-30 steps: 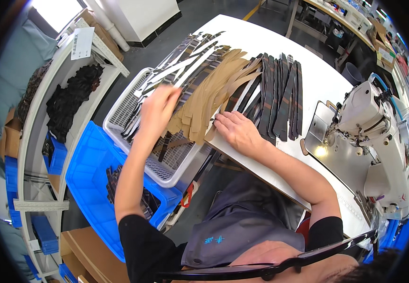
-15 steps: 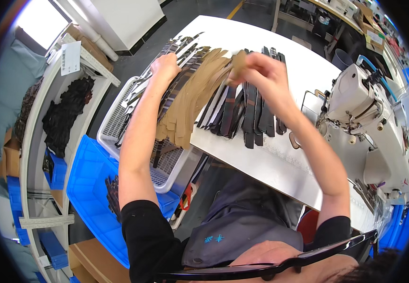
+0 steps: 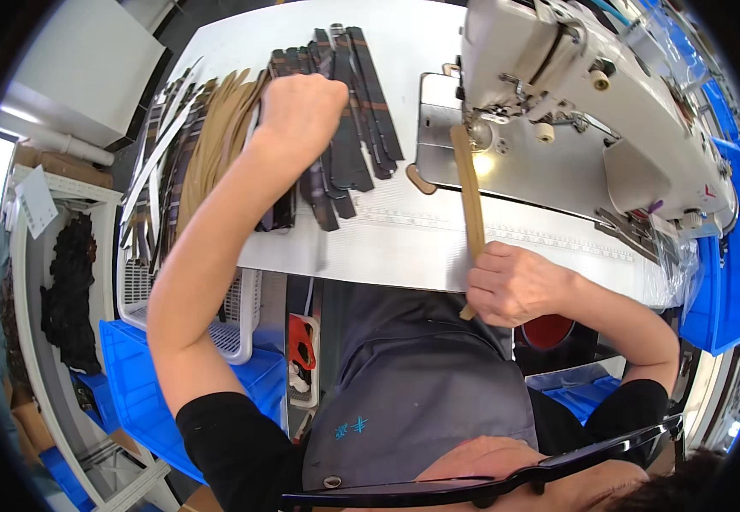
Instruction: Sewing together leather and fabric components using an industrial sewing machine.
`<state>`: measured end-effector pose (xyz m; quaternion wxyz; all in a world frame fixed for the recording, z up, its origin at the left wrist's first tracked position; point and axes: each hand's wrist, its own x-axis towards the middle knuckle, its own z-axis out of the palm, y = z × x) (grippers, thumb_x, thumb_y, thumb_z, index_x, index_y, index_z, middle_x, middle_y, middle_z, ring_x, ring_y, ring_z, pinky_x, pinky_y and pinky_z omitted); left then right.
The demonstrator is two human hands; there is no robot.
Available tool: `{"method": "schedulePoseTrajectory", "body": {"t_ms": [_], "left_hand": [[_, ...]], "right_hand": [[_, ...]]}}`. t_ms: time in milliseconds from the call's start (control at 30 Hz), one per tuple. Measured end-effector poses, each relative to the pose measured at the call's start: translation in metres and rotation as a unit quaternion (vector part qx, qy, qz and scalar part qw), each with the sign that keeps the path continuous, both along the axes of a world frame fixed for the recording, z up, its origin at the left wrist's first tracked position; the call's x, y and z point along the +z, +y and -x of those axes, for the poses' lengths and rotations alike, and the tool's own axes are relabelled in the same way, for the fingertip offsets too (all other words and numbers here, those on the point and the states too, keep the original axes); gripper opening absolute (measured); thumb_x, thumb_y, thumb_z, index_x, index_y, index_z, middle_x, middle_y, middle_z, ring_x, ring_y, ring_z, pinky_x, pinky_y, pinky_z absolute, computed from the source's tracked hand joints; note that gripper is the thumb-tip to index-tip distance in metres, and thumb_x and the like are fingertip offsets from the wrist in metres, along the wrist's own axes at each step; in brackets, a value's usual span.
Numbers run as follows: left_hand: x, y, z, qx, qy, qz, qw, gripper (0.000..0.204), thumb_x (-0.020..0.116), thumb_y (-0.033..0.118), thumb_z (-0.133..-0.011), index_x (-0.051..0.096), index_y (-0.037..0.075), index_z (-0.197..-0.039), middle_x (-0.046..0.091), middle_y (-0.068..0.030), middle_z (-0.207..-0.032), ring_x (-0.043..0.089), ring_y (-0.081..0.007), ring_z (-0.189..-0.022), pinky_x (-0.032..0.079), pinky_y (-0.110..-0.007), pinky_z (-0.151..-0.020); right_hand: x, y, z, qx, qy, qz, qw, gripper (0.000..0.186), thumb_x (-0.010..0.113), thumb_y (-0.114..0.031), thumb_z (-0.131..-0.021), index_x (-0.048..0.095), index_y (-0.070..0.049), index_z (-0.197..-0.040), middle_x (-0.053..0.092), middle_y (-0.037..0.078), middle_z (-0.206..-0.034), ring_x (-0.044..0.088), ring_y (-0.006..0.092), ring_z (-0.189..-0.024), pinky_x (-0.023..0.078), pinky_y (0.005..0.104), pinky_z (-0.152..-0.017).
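My right hand (image 3: 516,283) is closed around the lower part of a tan fabric strip (image 3: 467,183). The strip runs up across the table edge to the needle area of a white sewing machine (image 3: 643,102), its short end poking out below my fist. At the left, my left hand (image 3: 303,109) is closed over a row of dark strips with brown stripes (image 3: 348,154); its fingertips are turned away, so what they grip is hidden. Beside that hand lies a bundle of tan strips (image 3: 214,128), with white and patterned strips (image 3: 161,162) further left.
The white table (image 3: 361,247) has a ruler scale along its front. A light plastic basket (image 3: 246,320) and a blue bin (image 3: 135,367) stand below its left side. Shelving with black material (image 3: 71,290) is at far left. Another blue bin (image 3: 715,282) hangs at the right.
The view has swung right toward the sewing machine. My right hand has carried a tan strip from the bundles to the machine's front; my left hand has shifted from the left-hand strips to the dark ones.
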<state>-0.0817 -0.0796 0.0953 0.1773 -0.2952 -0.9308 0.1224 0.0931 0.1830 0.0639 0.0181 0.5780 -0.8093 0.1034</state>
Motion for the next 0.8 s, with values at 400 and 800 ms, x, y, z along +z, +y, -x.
{"method": "schedulePoseTrajectory", "body": {"t_ms": [400, 800], "left_hand": [[-0.095, 0.111, -0.085, -0.108, -0.152, -0.130, 0.974, 0.064, 0.056, 0.043, -0.090, 0.041, 0.008, -0.141, 0.041, -0.0082, -0.146, 0.036, -0.0251, -0.137, 0.023, -0.060, -0.106], [-0.068, 0.126, -0.081, -0.154, -0.167, -0.084, 0.970, 0.059, 0.060, 0.034, -0.090, 0.043, 0.006, -0.140, 0.044, -0.0068, -0.145, 0.033, -0.0275, -0.138, 0.018, -0.059, -0.110]], "right_hand": [[-0.047, 0.014, -0.025, -0.049, -0.073, 0.205, 0.975, 0.015, 0.067, -0.017, -0.072, 0.057, -0.007, -0.077, 0.054, 0.004, -0.078, 0.052, 0.0209, -0.066, 0.042, 0.0335, -0.063], [-0.077, 0.240, -0.095, -0.684, 0.150, 0.118, 0.704, 0.014, 0.062, -0.003, -0.082, 0.062, -0.004, -0.096, 0.060, 0.011, -0.095, 0.064, 0.0324, -0.077, 0.053, 0.0376, -0.065]]}}
